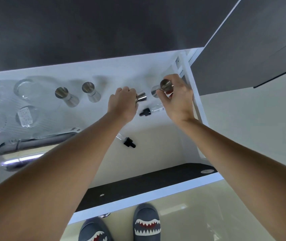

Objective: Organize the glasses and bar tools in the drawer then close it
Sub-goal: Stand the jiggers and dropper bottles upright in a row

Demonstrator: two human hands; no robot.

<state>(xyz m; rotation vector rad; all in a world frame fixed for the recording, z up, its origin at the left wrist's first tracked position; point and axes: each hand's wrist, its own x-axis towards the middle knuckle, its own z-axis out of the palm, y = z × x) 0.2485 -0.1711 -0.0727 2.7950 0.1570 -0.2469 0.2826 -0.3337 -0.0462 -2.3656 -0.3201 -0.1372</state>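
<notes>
The white drawer [156, 66] stands open below me. My left hand [124, 103] is closed around a steel jigger [142, 96] near the back right. My right hand [177, 98] grips a second steel jigger [165, 84] beside the drawer's right wall. Two more jiggers [65, 95] [90, 91] stand upright at the back middle. Several clear glasses [26, 115] fill the left side. A steel shaker [17, 153] lies on its side at the front left, partly behind my left forearm. Two dropper bottles [146, 112] [129, 141] lie loose on the drawer floor.
The drawer's dark front panel [147, 185] is nearest me, above my two shark-print slippers [146, 223]. A dark countertop [86, 23] overhangs the back. A grey cabinet front [251, 40] stands to the right of the drawer rail [192, 87].
</notes>
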